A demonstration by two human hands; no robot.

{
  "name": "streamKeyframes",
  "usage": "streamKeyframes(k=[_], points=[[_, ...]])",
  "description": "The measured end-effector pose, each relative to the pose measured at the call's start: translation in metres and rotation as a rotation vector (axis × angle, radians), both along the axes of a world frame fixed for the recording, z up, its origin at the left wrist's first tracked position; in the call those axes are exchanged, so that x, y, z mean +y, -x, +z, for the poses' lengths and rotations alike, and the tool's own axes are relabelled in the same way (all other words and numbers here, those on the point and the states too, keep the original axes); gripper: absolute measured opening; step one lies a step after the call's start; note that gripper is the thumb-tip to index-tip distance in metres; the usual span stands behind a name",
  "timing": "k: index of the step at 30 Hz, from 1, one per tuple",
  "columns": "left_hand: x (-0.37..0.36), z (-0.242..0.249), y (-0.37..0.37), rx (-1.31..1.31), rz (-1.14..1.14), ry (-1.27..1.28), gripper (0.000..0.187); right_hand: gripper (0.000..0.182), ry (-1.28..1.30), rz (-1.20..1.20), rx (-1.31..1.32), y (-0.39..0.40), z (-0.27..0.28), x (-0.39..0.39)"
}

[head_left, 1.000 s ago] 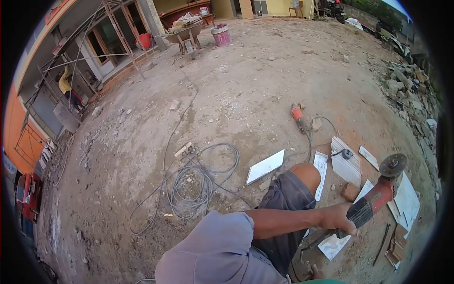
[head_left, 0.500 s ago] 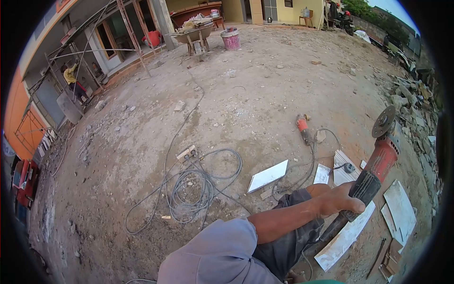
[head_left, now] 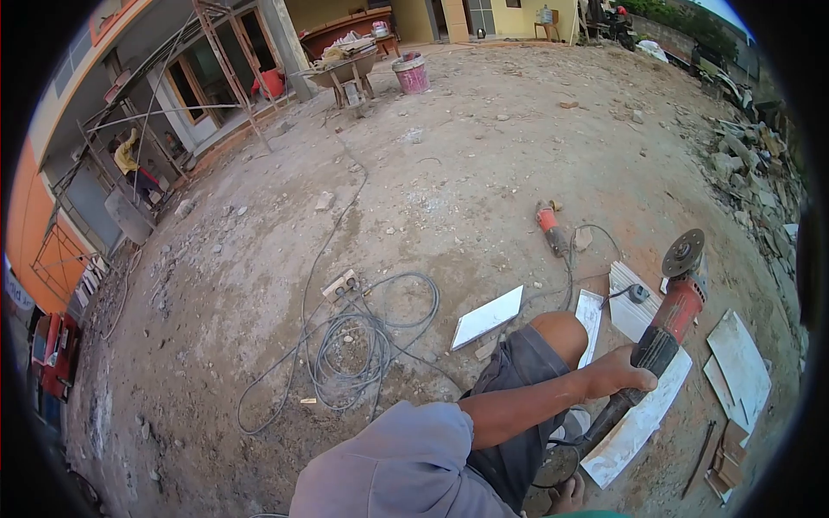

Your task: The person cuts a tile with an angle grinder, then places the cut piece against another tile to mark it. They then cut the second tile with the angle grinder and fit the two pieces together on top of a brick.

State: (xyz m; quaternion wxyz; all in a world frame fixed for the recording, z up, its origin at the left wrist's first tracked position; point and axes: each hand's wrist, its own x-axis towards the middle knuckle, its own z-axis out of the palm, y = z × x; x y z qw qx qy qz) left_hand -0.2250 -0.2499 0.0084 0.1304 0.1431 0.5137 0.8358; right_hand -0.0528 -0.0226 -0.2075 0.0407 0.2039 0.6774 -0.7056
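My left hand (head_left: 617,373) is wrapped around the black grip of a red and black angle grinder (head_left: 672,319). The grinder is tilted with its head up, and a thin round disc (head_left: 683,252) points away from me. Beneath it, a long white tile strip (head_left: 639,427) lies on the ground. Beyond my bent knee (head_left: 561,335) is a white tile piece with slanted ends (head_left: 488,317). A second red grinder (head_left: 550,226) rests on the dirt farther off. My right hand does not show.
Coiled grey cable (head_left: 363,345) and a socket block (head_left: 342,283) lie on the rough dirt. Broken tiles (head_left: 741,367) are at the right, a rubble heap (head_left: 756,177) beyond. A wheelbarrow (head_left: 345,71), a pink bucket (head_left: 412,76) and a person on scaffolding (head_left: 127,155) are farther back.
My left hand and the grinder have shifted slightly left and down in view. More of my knee shows, and the camera view has turned a little.
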Motion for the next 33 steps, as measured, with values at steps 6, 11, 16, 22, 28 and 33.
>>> streamKeyframes(k=[6,11,16,22,28,33], points=[[0.043,-0.011,-0.009,-0.047,-0.144,-0.093,0.069,0.018,-0.375,0.403,-0.247,0.016,-0.062,-0.052],[0.077,-0.024,-0.019,-0.110,-0.154,-0.088,0.049,0.017,-0.355,0.513,-0.337,0.008,-0.059,-0.029],[0.080,-0.031,-0.015,-0.124,-0.309,0.026,0.063,0.016,-0.302,0.628,-0.444,0.014,-0.053,0.006],[0.112,-0.066,-0.019,-0.302,-0.375,0.023,0.041,0.026,0.042,-0.050,-0.238,0.046,0.062,0.079],[0.164,-0.083,-0.045,-0.514,-0.735,0.002,0.050,0.058,0.688,-0.404,0.066,0.072,0.106,0.081],[0.174,-0.101,-0.050,-0.637,-0.936,0.033,0.052,0.068,1.087,-0.392,0.317,0.058,0.084,0.091]])
